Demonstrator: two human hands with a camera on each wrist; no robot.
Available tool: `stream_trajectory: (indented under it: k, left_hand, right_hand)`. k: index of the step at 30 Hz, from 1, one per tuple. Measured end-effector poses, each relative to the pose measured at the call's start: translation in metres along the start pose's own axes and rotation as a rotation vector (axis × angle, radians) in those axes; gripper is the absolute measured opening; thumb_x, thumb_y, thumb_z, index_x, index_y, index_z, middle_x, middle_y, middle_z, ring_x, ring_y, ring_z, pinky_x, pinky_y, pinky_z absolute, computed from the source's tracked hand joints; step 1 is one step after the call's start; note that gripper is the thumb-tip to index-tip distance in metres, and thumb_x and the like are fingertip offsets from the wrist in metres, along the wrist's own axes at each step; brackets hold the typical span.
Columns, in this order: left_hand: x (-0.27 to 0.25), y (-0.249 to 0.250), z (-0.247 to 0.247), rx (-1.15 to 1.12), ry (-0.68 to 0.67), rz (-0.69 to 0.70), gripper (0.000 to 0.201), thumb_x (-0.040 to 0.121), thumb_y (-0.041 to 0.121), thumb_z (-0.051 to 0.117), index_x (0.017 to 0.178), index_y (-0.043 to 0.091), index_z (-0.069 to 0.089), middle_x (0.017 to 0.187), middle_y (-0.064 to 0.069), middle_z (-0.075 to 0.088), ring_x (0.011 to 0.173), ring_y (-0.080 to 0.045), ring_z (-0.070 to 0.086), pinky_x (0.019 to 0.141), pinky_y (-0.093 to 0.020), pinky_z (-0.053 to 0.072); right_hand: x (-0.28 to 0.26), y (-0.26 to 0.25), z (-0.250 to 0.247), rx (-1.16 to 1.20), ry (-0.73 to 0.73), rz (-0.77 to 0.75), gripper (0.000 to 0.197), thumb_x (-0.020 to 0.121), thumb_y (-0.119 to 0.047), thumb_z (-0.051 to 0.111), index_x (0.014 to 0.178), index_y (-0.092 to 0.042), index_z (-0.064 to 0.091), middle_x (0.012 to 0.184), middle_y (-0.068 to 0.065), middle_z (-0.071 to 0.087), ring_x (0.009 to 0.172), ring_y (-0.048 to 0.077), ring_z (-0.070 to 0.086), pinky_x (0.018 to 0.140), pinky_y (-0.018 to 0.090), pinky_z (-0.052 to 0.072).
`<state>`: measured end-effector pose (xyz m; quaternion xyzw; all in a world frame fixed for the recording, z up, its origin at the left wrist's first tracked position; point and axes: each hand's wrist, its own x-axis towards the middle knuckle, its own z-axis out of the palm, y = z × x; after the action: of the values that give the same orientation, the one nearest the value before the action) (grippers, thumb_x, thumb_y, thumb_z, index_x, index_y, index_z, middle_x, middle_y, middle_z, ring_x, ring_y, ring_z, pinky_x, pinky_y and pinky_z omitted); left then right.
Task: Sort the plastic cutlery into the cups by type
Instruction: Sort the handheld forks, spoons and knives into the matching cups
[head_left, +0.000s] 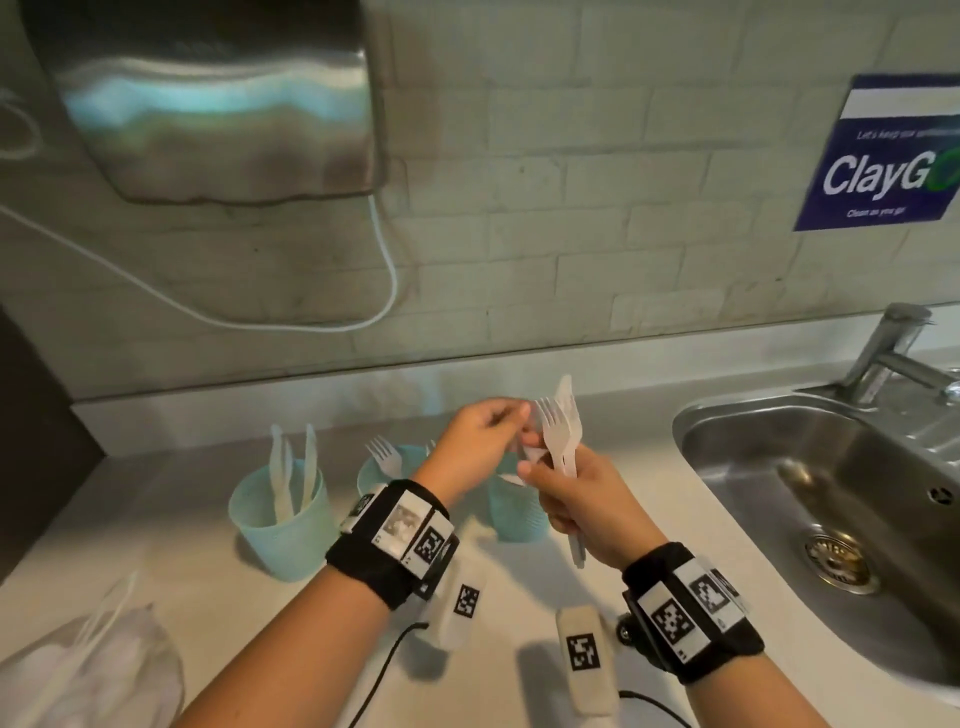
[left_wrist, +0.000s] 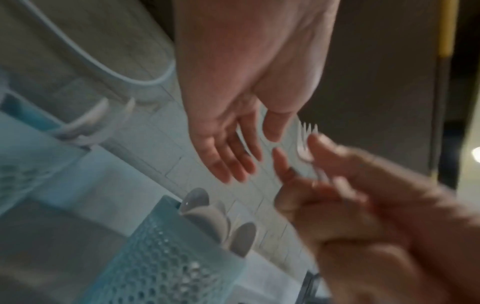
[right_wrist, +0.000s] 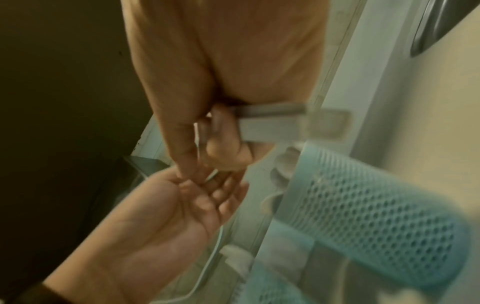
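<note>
Wrist bands nearest; both hands meet above the cups.
Right hand (head_left: 576, 499) clenches a cutlery bunch (head_left: 558, 436) upright, fanned for picking; left hand (head_left: 480, 447) reaches in with relaxed fingers, holding nothing, over three cups (head_left: 283, 525).

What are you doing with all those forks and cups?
Sorting plastic cutlery by type. The right hand grips a bunch of white cutlery, forks and a knife among it, and the left hand reaches in to pick one out. The left cup holds knives, the middle cup forks, and the right cup spoons.
</note>
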<state>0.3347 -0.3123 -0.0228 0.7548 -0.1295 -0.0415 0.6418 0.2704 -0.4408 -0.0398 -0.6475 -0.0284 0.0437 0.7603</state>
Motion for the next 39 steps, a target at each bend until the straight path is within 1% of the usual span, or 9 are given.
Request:
stream_trajectory:
  k: [3,6,11,16,22,25,32,34,39]
  left_hand:
    - [-0.020,0.008,-0.014,-0.159,-0.179,-0.080,0.021,0.098,0.016,0.045,0.096,0.016,0.066,0.088,-0.002,0.065,0.083,-0.010,0.060,0.077,-0.021,0.046]
    - [-0.032,0.004,-0.035,-0.179,-0.176,-0.067,0.016,0.094,0.008,0.051,0.096,0.015,0.066,0.083,0.005,0.068,0.070,0.001,0.061,0.068,-0.013,0.047]
    - [-0.055,0.001,-0.069,-0.223,0.010,-0.041,0.013,0.085,-0.003,0.061,0.084,0.009,0.064,0.065,0.009,0.070,0.060,0.001,0.061,0.061,-0.012,0.048]
    - [-0.073,0.003,-0.102,-0.186,0.189,0.016,0.019,0.087,0.004,0.061,0.071,0.014,0.058,0.066,0.001,0.066,0.056,-0.005,0.060,0.058,-0.017,0.049]
    - [-0.087,0.012,-0.134,-0.370,0.323,0.065,0.018,0.088,-0.001,0.058,0.074,0.010,0.053,0.061,0.000,0.071,0.052,-0.004,0.064,0.054,-0.012,0.049]
    - [-0.089,0.011,-0.144,-0.394,0.350,0.062,0.010,0.088,-0.001,0.058,0.095,0.006,0.059,0.064,0.000,0.072,0.055,-0.006,0.066,0.057,-0.014,0.052]
    - [-0.093,0.008,-0.156,-0.465,0.207,-0.029,0.031,0.098,0.027,0.040,0.106,0.014,0.066,0.091,-0.007,0.069,0.082,-0.015,0.066,0.067,-0.022,0.053]
    - [-0.094,0.008,-0.157,-0.511,0.126,-0.036,0.036,0.098,0.031,0.036,0.111,0.013,0.064,0.093,-0.008,0.067,0.084,-0.017,0.062,0.074,-0.026,0.050]
    - [-0.094,0.001,-0.154,-0.569,-0.047,-0.006,0.042,0.095,0.041,0.038,0.119,0.012,0.057,0.094,-0.001,0.065,0.079,-0.010,0.057,0.078,-0.023,0.047]
  right_hand:
    - [0.004,-0.001,0.019,-0.017,-0.061,0.038,0.015,0.092,-0.003,0.055,0.107,-0.008,0.055,0.051,-0.003,0.033,0.037,0.006,0.027,0.034,0.017,0.019]
    - [0.009,0.001,0.038,-0.008,-0.136,0.080,0.011,0.095,-0.003,0.045,0.101,-0.010,0.050,0.054,0.002,0.027,0.036,0.007,0.024,0.033,0.016,0.018]
    - [0.011,0.004,0.078,0.054,-0.267,0.143,0.015,0.096,-0.001,0.039,0.083,-0.010,0.039,0.058,0.003,0.031,0.039,0.010,0.028,0.035,0.020,0.022]
    - [0.016,0.007,0.110,0.113,-0.416,0.114,0.015,0.099,-0.013,0.040,0.087,-0.005,0.045,0.070,0.009,0.042,0.038,0.011,0.032,0.034,0.019,0.026]
    - [0.021,0.009,0.135,-0.098,-0.475,0.037,0.028,0.101,-0.027,0.038,0.080,-0.009,0.044,0.058,-0.001,0.038,0.040,0.010,0.025,0.037,0.018,0.018]
    - [0.019,0.009,0.149,-0.090,-0.482,-0.002,0.023,0.102,-0.025,0.035,0.090,-0.008,0.044,0.065,0.002,0.041,0.039,0.010,0.026,0.038,0.020,0.018]
    - [0.018,0.011,0.158,0.024,-0.479,0.108,0.037,0.101,-0.020,0.037,0.079,-0.025,0.066,0.058,0.001,0.031,0.039,0.012,0.024,0.035,0.018,0.023]
    - [0.019,0.013,0.157,0.017,-0.452,0.113,0.023,0.100,-0.014,0.040,0.088,-0.013,0.059,0.055,-0.001,0.028,0.037,0.012,0.023,0.034,0.017,0.024]
    - [0.020,0.016,0.149,0.036,-0.385,0.129,0.033,0.098,-0.015,0.039,0.066,-0.013,0.045,0.053,0.002,0.026,0.033,0.010,0.021,0.033,0.014,0.020]
